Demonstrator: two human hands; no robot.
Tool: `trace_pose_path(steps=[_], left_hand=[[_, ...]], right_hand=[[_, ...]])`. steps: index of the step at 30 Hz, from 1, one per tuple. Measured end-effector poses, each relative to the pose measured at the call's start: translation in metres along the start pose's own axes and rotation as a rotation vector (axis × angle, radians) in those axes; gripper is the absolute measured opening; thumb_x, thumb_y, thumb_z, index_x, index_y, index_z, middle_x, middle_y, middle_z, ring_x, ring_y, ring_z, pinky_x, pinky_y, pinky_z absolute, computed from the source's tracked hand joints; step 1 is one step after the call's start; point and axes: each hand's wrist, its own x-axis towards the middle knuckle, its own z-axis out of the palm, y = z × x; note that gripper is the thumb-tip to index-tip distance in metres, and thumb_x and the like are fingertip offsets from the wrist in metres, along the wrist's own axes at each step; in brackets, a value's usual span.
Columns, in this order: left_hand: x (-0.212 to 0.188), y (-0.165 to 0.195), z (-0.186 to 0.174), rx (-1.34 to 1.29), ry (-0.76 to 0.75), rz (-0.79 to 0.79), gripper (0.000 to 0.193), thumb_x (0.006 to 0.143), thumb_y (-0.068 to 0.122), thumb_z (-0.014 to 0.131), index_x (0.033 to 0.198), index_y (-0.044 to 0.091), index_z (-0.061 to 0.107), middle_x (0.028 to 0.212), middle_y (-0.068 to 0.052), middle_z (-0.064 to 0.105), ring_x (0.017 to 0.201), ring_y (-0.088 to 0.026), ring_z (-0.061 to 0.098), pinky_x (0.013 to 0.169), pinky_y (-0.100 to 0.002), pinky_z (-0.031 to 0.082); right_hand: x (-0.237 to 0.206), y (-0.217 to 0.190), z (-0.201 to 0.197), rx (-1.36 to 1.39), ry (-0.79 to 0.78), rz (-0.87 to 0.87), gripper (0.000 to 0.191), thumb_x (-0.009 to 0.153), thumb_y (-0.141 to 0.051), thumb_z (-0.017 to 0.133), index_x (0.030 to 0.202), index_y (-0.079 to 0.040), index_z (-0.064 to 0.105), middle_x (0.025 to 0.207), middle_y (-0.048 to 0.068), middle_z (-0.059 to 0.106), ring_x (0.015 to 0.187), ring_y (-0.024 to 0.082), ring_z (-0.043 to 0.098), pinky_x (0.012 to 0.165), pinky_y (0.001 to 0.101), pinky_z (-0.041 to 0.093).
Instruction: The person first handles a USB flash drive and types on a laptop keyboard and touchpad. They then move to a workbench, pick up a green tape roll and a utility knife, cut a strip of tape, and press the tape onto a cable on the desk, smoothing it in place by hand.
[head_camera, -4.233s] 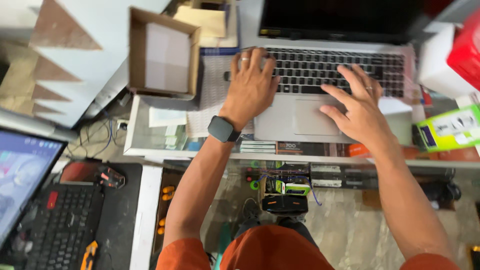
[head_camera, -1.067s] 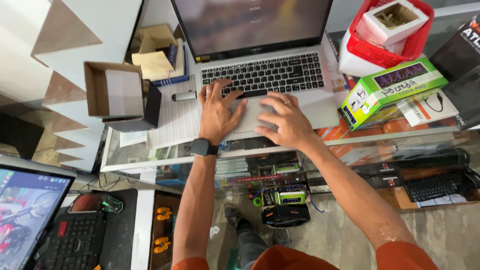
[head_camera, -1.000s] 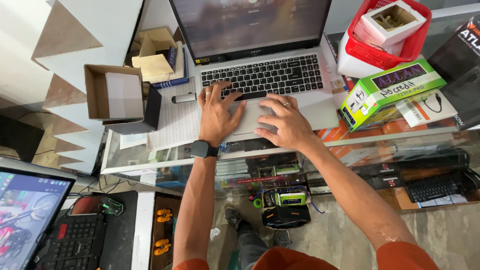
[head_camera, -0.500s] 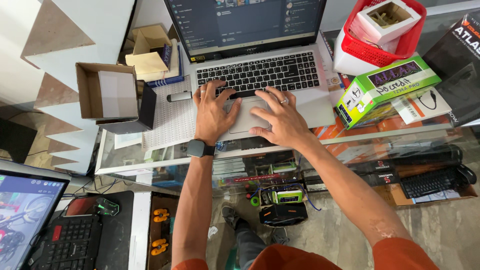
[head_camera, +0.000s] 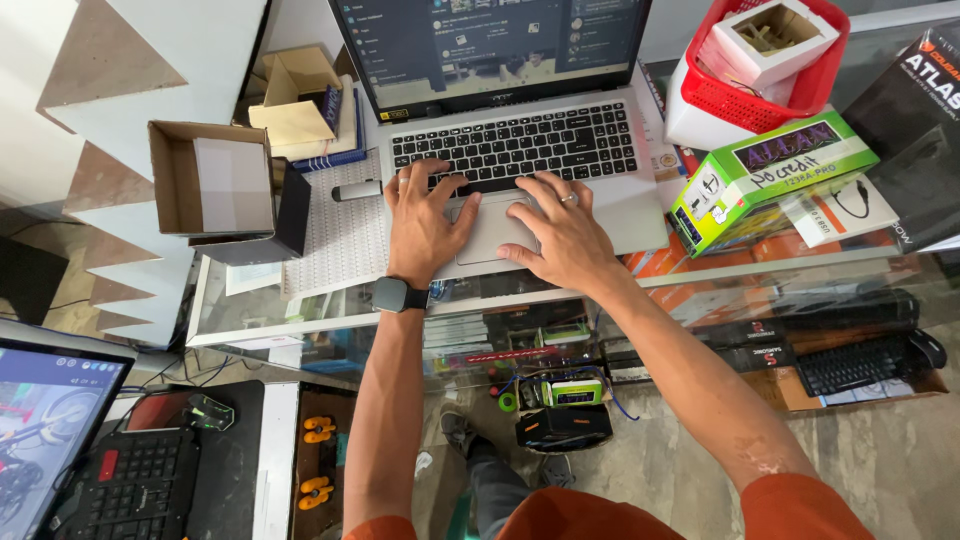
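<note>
Resting on the laptop (head_camera: 520, 150) at the tabletop's (head_camera: 330, 300) near edge, left hand (head_camera: 422, 218) and right hand (head_camera: 560, 232) lie flat, fingers spread, clasping nothing.

From my remote seat I see a silver laptop with black keys (head_camera: 520, 150) and a dark screen dotted with pale icons, and under my left hand (head_camera: 422, 218) a sheet of white paper printed with a fine dotted grid (head_camera: 335, 225). A black smartwatch (head_camera: 398, 295) bands that wrist; a silver ring sits on my right hand (head_camera: 560, 232). The open cardboard box (head_camera: 215, 180) is brown with a white panel inside. To the right lies a bright green carton with a purple label (head_camera: 770, 175), behind it a red mesh plastic basket (head_camera: 760, 85). My sleeves are orange
</note>
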Motion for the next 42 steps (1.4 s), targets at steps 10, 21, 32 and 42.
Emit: trace_pose_path(steps=[10,21,32,42], left_hand=[[0.0010,-0.0007,0.0014,0.000,0.010,0.005,0.024,0.089,0.031,0.080,0.103,0.011,0.077,0.123,-0.010,0.063,0.121,-0.032,0.055,0.107,-0.052,0.034],[-0.0019,-0.0004,-0.0005,0.000,0.004,-0.002,0.025,0.089,0.031,0.080,0.103,0.010,0.077,0.122,-0.010,0.063,0.120,-0.032,0.056,0.106,-0.052,0.034],[-0.0019,-0.0024,0.0012,0.000,0.009,0.004,0.024,0.089,0.031,0.080,0.102,0.011,0.077,0.121,-0.010,0.063,0.119,-0.031,0.056,0.106,-0.051,0.035],[-0.0013,-0.0025,0.0004,0.001,0.020,0.008,0.022,0.089,0.030,0.080,0.101,0.011,0.077,0.121,-0.009,0.063,0.119,-0.031,0.056,0.107,-0.052,0.034]], right_hand=[[-0.0005,0.0025,-0.0008,0.043,0.024,0.007,0.052,0.092,-0.055,0.070,0.114,-0.008,0.072,0.145,0.014,0.053,0.142,0.034,0.040,0.114,0.0552,0.027],[-0.0026,-0.0002,0.0008,0.021,0.032,-0.006,0.054,0.092,-0.056,0.069,0.115,-0.008,0.073,0.147,0.014,0.054,0.142,0.035,0.040,0.114,0.0546,0.028],[-0.0027,0.0009,0.0024,-0.005,0.006,-0.018,0.054,0.093,-0.058,0.067,0.118,-0.010,0.070,0.148,0.012,0.051,0.142,0.035,0.040,0.114,0.0566,0.028],[-0.0029,0.0032,0.0046,0.030,0.022,0.003,0.058,0.093,-0.057,0.068,0.118,-0.005,0.068,0.143,0.013,0.052,0.141,0.034,0.040,0.113,0.0563,0.028]])
